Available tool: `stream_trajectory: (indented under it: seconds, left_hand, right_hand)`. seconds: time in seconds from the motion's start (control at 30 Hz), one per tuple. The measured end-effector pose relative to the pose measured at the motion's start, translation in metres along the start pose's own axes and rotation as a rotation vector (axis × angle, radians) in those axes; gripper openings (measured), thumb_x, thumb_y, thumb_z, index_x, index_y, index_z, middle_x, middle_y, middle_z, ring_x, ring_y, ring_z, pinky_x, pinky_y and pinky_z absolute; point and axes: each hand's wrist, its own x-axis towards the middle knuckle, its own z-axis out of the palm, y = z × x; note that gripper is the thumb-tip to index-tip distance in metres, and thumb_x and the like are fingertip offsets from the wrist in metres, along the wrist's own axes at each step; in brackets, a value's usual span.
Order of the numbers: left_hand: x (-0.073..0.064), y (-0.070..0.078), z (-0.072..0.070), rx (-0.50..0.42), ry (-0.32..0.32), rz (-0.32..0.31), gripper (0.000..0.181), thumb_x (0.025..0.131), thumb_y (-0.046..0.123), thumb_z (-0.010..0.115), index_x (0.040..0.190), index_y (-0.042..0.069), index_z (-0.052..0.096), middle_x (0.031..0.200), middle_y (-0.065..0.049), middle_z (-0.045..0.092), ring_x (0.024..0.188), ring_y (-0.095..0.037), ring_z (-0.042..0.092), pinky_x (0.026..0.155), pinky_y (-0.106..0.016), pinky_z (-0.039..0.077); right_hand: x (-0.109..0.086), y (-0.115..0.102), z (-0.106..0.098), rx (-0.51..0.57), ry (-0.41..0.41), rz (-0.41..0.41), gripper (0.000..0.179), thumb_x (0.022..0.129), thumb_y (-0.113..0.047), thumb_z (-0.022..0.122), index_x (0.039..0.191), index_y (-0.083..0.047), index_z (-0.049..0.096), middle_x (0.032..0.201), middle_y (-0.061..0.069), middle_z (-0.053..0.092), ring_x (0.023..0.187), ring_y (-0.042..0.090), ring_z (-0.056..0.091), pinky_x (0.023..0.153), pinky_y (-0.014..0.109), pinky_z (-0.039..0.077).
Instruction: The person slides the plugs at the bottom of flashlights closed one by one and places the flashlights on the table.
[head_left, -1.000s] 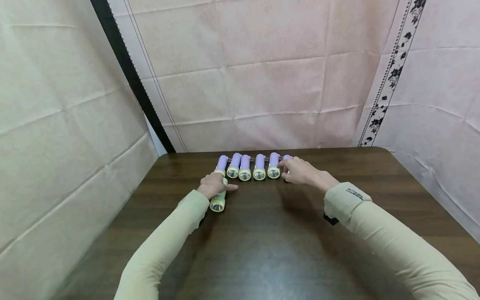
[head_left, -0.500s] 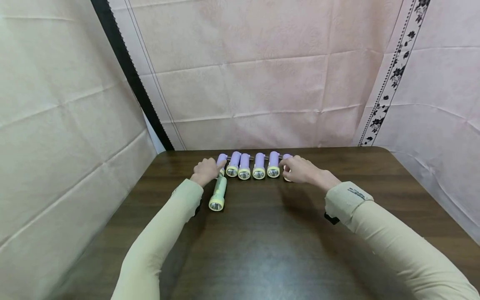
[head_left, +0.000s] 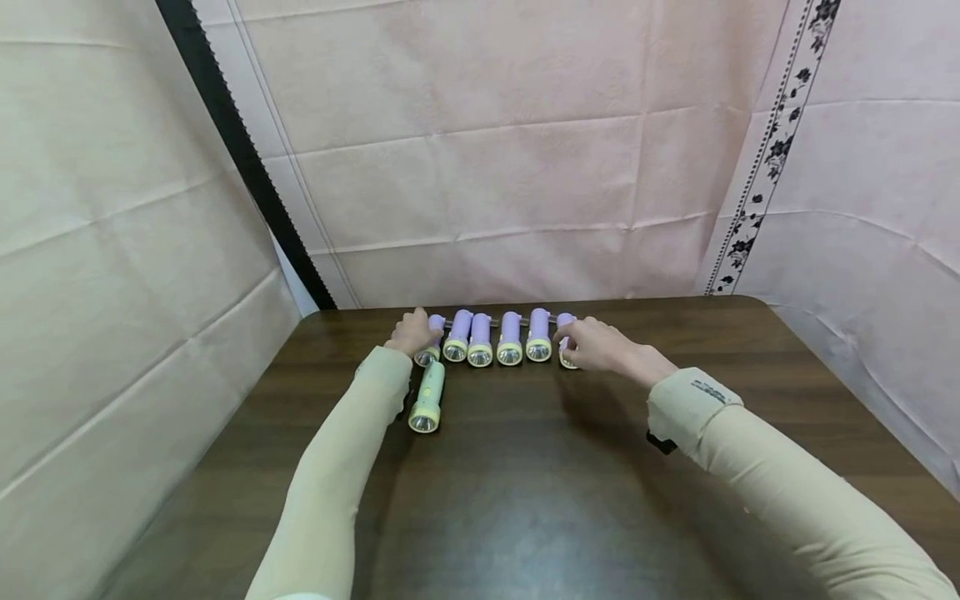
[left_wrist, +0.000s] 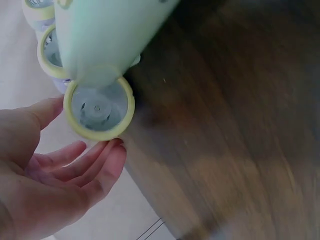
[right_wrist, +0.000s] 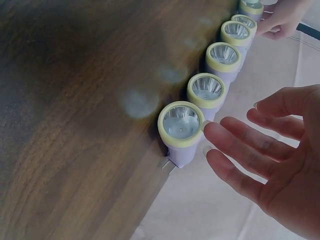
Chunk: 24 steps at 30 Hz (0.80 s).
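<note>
Purple flashlights with pale yellow heads stand in a row near the table's far edge in the head view. My left hand is at the leftmost purple flashlight, with the thumb on one side of its head and curled fingers on the other. A mint-green flashlight lies in front of that one, lens towards me; its blurred body overlaps the purple one's lens in the left wrist view. My right hand has loosely extended fingers, the fingertips right at the rim of the rightmost purple flashlight, where two metal prongs show.
Several more purple flashlights, such as this one, stand between my hands. The dark wooden table has its far edge just behind the row. Light cloth hangs behind and at both sides.
My left hand has come off the mint-green flashlight and moved to the far left end of the row, onto the leftmost purple flashlight, whose head has shifted slightly left. My right hand stays put.
</note>
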Motion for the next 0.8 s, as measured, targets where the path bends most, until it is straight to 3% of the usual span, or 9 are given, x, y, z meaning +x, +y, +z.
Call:
stream_trajectory:
  seconds: [0.23, 0.43, 0.8]
  left_hand:
    - [0.013, 0.001, 0.01, 0.002, -0.016, -0.033, 0.061, 0.092, 0.033, 0.063, 0.133, -0.006, 0.04, 0.127, -0.026, 0.053, 0.116, -0.042, 0.056, 0.095, -0.05, 0.048]
    - [0.014, 0.002, 0.012, -0.006, -0.01, -0.049, 0.058, 0.09, 0.029, 0.065, 0.131, -0.005, 0.042, 0.125, -0.024, 0.055, 0.113, -0.04, 0.058, 0.093, -0.049, 0.049]
    - [0.009, -0.003, -0.003, -0.03, 0.05, -0.033, 0.038, 0.085, 0.021, 0.066, 0.114, -0.001, 0.056, 0.111, -0.022, 0.061, 0.098, -0.037, 0.062, 0.085, -0.05, 0.051]
  right_hand:
    - [0.0, 0.003, 0.0, -0.009, -0.006, -0.001, 0.032, 0.084, -0.008, 0.058, 0.114, -0.003, 0.067, 0.092, 0.011, 0.073, 0.084, 0.022, 0.068, 0.069, 0.04, 0.053]
    - [-0.003, 0.004, 0.0, -0.018, -0.009, 0.001, 0.032, 0.084, -0.008, 0.057, 0.114, -0.002, 0.067, 0.091, 0.011, 0.073, 0.078, 0.019, 0.065, 0.065, 0.036, 0.052]
    - [-0.004, 0.005, -0.003, -0.014, -0.001, -0.002, 0.033, 0.083, -0.006, 0.057, 0.114, -0.002, 0.067, 0.086, 0.008, 0.07, 0.07, 0.016, 0.057, 0.06, 0.031, 0.046]
